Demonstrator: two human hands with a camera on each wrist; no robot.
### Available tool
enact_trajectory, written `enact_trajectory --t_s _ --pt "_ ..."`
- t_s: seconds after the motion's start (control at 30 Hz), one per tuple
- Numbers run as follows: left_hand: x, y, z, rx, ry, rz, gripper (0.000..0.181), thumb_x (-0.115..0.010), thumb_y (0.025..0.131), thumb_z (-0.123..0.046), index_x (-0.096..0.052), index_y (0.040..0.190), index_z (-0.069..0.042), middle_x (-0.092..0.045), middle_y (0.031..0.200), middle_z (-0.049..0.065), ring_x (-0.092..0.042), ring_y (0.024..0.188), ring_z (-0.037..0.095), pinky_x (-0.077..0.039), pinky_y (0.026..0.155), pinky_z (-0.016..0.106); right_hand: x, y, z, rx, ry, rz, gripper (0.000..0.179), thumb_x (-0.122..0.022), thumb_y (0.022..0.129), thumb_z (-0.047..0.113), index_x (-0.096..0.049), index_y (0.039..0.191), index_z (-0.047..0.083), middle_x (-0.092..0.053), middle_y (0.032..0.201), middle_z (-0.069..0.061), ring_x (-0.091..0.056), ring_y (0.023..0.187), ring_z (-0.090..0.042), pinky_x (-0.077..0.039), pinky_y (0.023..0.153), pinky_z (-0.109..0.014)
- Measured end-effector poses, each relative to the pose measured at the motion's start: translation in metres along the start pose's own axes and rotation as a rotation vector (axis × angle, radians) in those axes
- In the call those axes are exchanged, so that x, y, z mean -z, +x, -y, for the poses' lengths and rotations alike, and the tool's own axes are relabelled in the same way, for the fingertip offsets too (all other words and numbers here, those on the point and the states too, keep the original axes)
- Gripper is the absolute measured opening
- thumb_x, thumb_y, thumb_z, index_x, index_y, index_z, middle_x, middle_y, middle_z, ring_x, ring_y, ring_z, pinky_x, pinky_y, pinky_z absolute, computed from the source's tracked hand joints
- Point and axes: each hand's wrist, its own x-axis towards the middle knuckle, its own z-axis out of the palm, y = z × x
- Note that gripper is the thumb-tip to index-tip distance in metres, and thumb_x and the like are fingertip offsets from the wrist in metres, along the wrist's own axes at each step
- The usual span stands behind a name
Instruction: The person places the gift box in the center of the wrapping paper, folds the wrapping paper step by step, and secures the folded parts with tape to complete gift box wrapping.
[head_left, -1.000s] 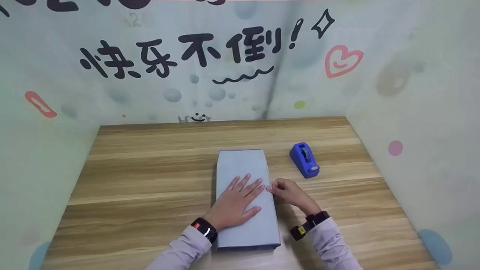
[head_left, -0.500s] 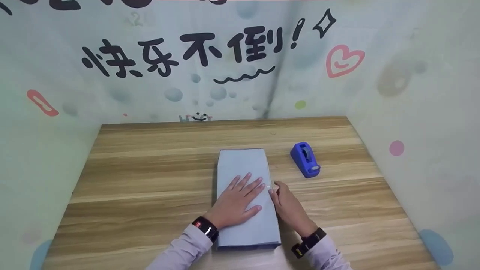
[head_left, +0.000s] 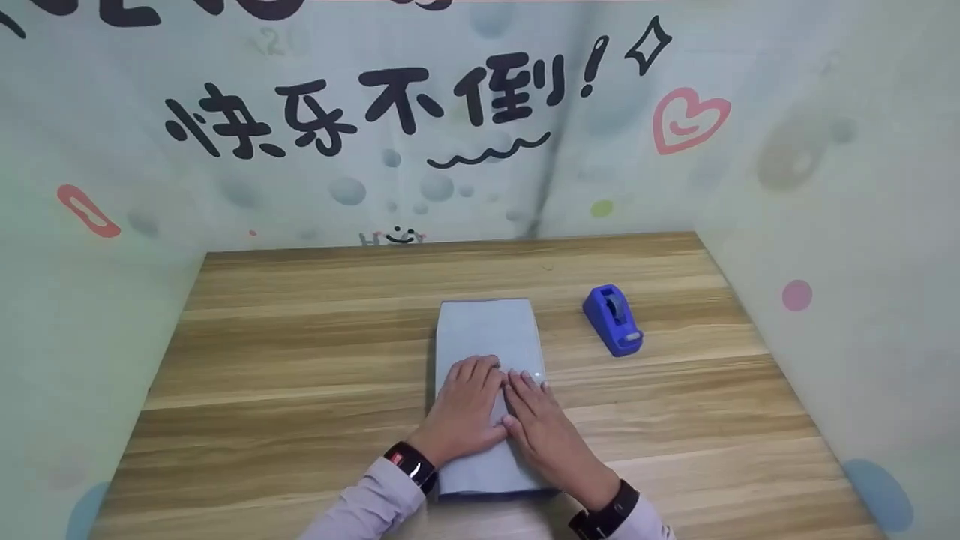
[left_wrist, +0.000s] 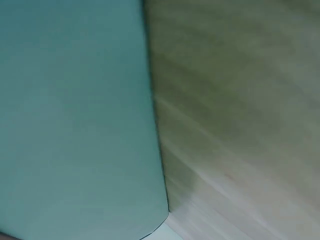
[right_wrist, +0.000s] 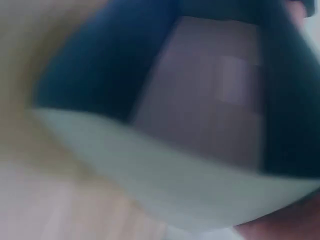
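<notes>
A long pale-blue box with darker blue at its edges lies on the table, lengthwise away from me. My left hand rests on its top, near the middle. Beside it, my right hand lies over the box's right edge with its fingers on the top, the two hands almost touching. A small shiny spot, perhaps clear tape, shows at the right edge by the right fingertips. The left wrist view shows the box's pale top close up. Blurred in the right wrist view are dark blue panels around a greyish area and a pale panel.
A blue tape dispenser stands right of the box, toward the back. The wood-grain table is bounded by printed cloth walls at the back and both sides.
My right hand has moved from beside the box's right edge onto its top, fingers now extended. The left hand's spread fingers have drawn closer together, still on the box.
</notes>
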Motion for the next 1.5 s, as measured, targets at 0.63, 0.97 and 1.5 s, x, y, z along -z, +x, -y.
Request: enact_trajectory --t_s 0.63,0.97,1.5 --pt "0.015 -0.028 0.016 -0.05 -0.178 0.13 0.061 -0.033 0.096 -0.052 -0.038 0.141 -0.012 -0.035 0.149 0.004 -0.029 0.138 0.019 -0.017 0.115 0.043 -0.004 0.003 -0.025 0.059 -0.054 0.105 0.064 -0.046 0.094 0.042 -0.032 0.144 0.004 -0.028 0.151 -0.014 -0.025 0.139 -0.031 -0.027 0.107 -0.057" --pt "0.007 0.008 0.04 -0.038 -0.259 0.211 0.062 -0.035 0.096 -0.049 -0.031 0.145 -0.011 -0.028 0.152 0.005 -0.022 0.141 0.021 -0.011 0.116 0.043 0.0 0.039 -0.062 0.042 0.091 0.186 0.06 -0.044 0.097 0.035 -0.025 0.147 0.007 -0.02 0.154 -0.011 -0.015 0.143 -0.03 -0.02 0.111 -0.056" --pt "0.004 0.026 0.051 -0.039 -0.229 0.238 0.066 -0.037 0.095 -0.052 -0.028 0.146 -0.011 -0.025 0.154 0.004 -0.02 0.142 0.02 -0.009 0.117 0.041 -0.001 0.057 -0.081 0.114 0.078 0.186 0.065 -0.051 0.093 0.035 -0.026 0.146 0.007 -0.019 0.154 -0.015 -0.014 0.142 -0.032 -0.017 0.113 -0.052"
